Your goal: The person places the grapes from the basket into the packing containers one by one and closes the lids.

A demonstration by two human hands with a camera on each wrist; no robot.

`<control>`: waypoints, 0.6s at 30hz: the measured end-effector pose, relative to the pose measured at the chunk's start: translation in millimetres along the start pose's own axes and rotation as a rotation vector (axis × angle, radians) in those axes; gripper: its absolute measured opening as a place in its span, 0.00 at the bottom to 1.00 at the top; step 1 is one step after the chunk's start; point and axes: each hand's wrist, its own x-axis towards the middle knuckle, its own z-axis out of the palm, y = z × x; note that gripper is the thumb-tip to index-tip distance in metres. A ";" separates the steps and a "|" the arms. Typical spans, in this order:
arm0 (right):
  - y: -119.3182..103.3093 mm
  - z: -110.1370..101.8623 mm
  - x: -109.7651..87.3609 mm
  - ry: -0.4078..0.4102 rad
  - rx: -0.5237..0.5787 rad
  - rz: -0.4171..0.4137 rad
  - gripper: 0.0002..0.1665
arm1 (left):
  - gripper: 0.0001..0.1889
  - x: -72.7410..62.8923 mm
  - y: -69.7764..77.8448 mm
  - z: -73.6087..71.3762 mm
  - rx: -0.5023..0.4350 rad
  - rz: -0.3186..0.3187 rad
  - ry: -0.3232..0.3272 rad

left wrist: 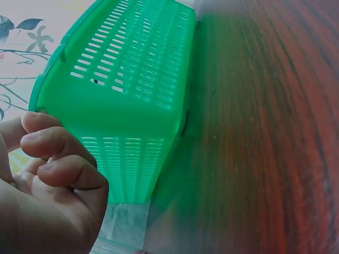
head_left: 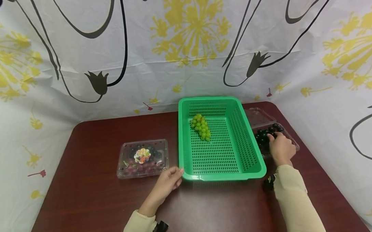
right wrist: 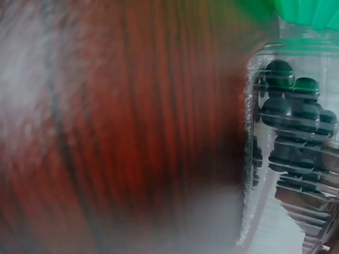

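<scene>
So, basket (head_left: pixel 219 177) lengthwise toward far edge of worktop (head_left: pixel 220 210), left hand (head_left: pixel 169 179) pinching near-left rim, right hand (head_left: pixel 281 148) probably gripping dark grapes (head_left: pixel 260 139)

Dark red-brown, wood-grained, glossy in the foreground: the surface (head_left: pixel 93 194) is seen with rounded far corners; right of its middle, toward the far edge, a green basket (head_left: pixel 225 177) is set down; left of that, a closed clear container (head_left: pixel 139 174) is laid; rightward, an opened clear container (head_left: pixel 290 138) is placed.
</scene>
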 end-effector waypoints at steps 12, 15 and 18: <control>8.9 5.7 0.9 -0.093 -0.070 -0.021 0.33 | 0.18 -1.2 0.2 -0.2 -0.005 -0.012 -0.003; 10.8 6.0 2.1 -0.096 -0.080 -0.023 0.33 | 0.19 -0.8 -0.3 -0.1 -0.004 -0.010 0.000; 11.6 5.4 2.4 -0.078 -0.090 -0.014 0.32 | 0.19 -0.3 -0.8 0.2 -0.007 -0.009 0.003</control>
